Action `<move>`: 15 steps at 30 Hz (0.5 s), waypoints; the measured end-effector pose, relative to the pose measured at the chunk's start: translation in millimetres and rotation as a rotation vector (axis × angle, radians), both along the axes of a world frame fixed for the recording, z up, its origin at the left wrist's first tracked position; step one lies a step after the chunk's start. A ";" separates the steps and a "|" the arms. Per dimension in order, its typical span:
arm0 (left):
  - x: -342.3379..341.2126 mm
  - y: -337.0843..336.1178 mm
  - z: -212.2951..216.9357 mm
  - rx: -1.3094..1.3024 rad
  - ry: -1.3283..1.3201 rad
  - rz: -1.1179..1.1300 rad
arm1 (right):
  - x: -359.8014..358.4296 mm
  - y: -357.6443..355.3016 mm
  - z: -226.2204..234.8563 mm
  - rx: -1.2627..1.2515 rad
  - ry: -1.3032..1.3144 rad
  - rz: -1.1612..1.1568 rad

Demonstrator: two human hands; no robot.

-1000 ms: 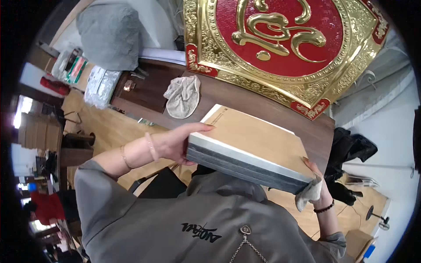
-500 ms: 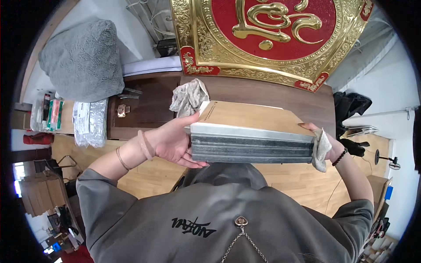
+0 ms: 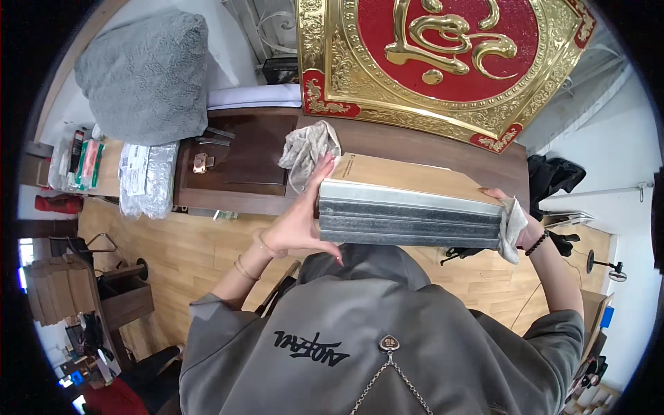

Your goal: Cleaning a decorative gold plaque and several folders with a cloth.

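Your left hand (image 3: 299,216) has turned upright at the tan-topped stack (image 3: 408,181), thumb and fingers now spread apart; your right hand (image 3: 528,229) clamps the other end (cloth (image 3: 512,234) between), likely steadying it at the bench (image 3: 377,140)'s near edge.

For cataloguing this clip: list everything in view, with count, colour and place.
Table: 1, brown, middle
Layered block: 1, tan and dark grey, before the table
Cloths: 2, pale grey, on table, at block's right end
Plaque: 1, gold and red, table's far side
Cushion: 1, grey, upper left
Wrapped parcel: 1, silvery, left
Dark bundle: 1, black, right of table
Cardboard stack: 1, brown, far left
Smaller items: count unclear, mixed colours, both sides
Hooded top: 1, grey, lower middle
Left hand: 1, bare, block's left end
Right hand: 1, bare, block's right end
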State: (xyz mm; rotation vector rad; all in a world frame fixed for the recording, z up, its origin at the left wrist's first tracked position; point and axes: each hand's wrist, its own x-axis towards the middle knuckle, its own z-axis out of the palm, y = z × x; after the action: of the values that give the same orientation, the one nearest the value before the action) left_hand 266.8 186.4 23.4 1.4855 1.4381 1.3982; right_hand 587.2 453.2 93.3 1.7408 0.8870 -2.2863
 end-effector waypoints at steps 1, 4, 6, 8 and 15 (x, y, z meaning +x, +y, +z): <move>0.1 7.6 -8.4 0.062 0.063 0.013 | -2.8 -3.6 0.8 0.054 -0.002 -0.024; -4.2 17.8 -19.3 0.181 0.194 0.038 | 10.6 -1.0 -3.0 0.064 0.019 -0.026; -5.7 23.0 -12.2 0.105 0.134 0.010 | 35.1 20.0 -8.6 -0.013 0.061 -0.005; -6.2 28.5 -2.5 0.070 0.105 0.002 | 62.9 52.0 -19.2 0.073 0.170 0.044; -24.8 53.1 15.5 0.111 0.202 0.099 | 66.1 83.8 -29.8 1.269 0.208 0.567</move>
State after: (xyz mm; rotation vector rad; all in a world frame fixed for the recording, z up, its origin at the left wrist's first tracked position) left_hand 242.1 239.5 38.8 1.6872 1.5984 1.4411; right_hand 653.4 536.9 63.6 1.1230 2.7998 -1.5121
